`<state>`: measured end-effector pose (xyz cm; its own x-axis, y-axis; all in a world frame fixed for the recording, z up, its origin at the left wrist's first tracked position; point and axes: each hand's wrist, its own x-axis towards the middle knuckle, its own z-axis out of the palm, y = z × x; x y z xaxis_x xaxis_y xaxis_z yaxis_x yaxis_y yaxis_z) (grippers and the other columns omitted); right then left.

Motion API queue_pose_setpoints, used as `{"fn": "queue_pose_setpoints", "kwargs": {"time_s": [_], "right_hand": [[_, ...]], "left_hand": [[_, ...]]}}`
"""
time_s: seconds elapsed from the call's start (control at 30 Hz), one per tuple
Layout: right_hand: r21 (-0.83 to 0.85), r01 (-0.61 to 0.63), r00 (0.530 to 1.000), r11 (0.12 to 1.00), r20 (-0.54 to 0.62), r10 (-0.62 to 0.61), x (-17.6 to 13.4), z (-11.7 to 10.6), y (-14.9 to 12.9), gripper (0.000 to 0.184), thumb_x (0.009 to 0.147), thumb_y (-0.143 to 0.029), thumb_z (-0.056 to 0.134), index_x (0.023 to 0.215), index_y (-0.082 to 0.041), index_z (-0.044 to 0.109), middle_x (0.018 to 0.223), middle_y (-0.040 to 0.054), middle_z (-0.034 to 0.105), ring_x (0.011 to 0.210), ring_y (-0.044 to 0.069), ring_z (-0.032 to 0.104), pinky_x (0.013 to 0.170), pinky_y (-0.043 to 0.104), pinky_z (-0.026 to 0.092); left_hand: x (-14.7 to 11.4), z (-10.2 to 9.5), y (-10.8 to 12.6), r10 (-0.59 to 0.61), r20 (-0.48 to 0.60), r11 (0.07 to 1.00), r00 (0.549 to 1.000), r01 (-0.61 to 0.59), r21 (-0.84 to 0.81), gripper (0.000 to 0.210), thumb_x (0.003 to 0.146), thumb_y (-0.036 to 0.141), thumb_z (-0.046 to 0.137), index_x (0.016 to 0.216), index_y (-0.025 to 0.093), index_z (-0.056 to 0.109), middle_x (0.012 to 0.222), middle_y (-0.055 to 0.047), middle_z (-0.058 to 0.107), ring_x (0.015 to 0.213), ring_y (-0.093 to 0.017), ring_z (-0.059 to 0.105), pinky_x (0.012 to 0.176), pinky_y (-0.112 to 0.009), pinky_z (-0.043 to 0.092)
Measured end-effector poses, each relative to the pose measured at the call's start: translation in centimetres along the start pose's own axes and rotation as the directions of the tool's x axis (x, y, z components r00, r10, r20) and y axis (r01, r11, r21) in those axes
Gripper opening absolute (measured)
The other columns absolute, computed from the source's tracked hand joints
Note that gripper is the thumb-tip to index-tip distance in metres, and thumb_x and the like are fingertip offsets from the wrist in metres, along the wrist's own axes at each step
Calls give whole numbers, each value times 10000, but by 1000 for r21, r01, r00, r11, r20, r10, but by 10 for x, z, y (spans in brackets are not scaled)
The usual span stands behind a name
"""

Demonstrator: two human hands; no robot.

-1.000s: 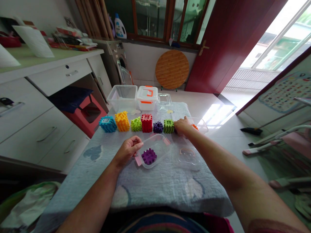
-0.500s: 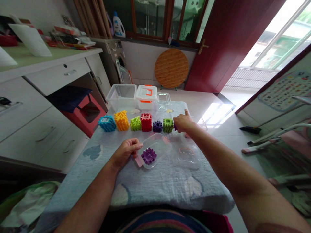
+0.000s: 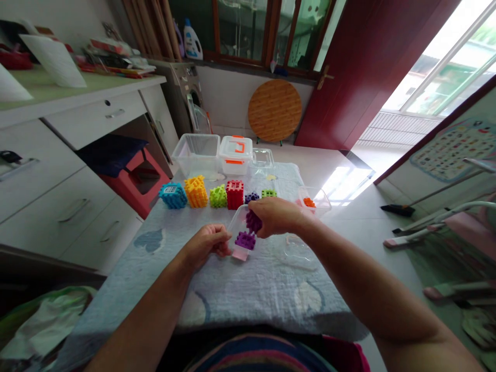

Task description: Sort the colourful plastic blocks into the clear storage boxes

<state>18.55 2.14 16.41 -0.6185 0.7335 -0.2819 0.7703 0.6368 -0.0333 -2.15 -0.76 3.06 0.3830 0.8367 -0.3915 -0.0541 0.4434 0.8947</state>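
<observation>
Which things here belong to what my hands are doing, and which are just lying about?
Seems in use:
clear box, left hand at its edge
purple block in the right hand
purple piece in the box
probably the coloured block row

Apparently just lying about:
round wooden board
white bottle
red stool
broom

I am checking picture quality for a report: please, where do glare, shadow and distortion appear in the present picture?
Head view: sunlight glares off the floor, and the window at upper right is nearly white; also there, shadow darkens the space under the desk, the purple block in the right hand looks dark, and shapes stretch toward the edges.
</observation>
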Motion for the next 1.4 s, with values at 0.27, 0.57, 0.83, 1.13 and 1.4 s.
{"fn": "queue_pose_setpoints", "kwargs": {"time_s": [0.27,0.57,0.83,1.13,1.4], "right_hand": [[-71,-67,997,995,19,68,18,35,-16,374,727,-195,716,1085,-108,652,1062,155,723,936,267,698,719,322,515],[-207,-159,979,965,-157,128,22,47,-32,192,924,-159,491,1048,-109,629,1033,184,697,956,280,673,781,372,511],[-183,-165,976,969,-173,133,24,54,-31,228,948,-156,453,1082,-98,629,1062,192,673,966,281,649,759,365,508],[-124,-53,987,991,-156,33,17,52,-17,215,960,-165,467,1046,-146,662,1050,117,704,940,241,669,778,346,490],[-134,-71,972,988,-233,38,23,67,-18,217,979,-170,419,1018,-150,631,1017,109,696,937,240,657,777,353,475]], "left_hand": [[-5,5,0,-65,142,997,988,71,-37,388,633,416,802,601,171,502,526,-32,637,452,-160,621,412,-223,434],[-4,5,-3,-62,207,998,976,65,-6,327,668,407,776,602,147,590,534,-48,642,464,-164,631,410,-220,421],[-3,5,-5,-51,206,999,977,50,13,338,685,413,773,592,151,580,536,-45,641,466,-164,632,408,-217,406],[-2,3,-7,-47,220,999,974,46,9,332,704,402,771,597,155,577,548,-44,648,469,-152,629,418,-214,410],[-1,3,-6,-51,206,999,977,50,14,310,689,387,767,604,151,585,526,-40,643,454,-153,624,407,-213,416]]}}
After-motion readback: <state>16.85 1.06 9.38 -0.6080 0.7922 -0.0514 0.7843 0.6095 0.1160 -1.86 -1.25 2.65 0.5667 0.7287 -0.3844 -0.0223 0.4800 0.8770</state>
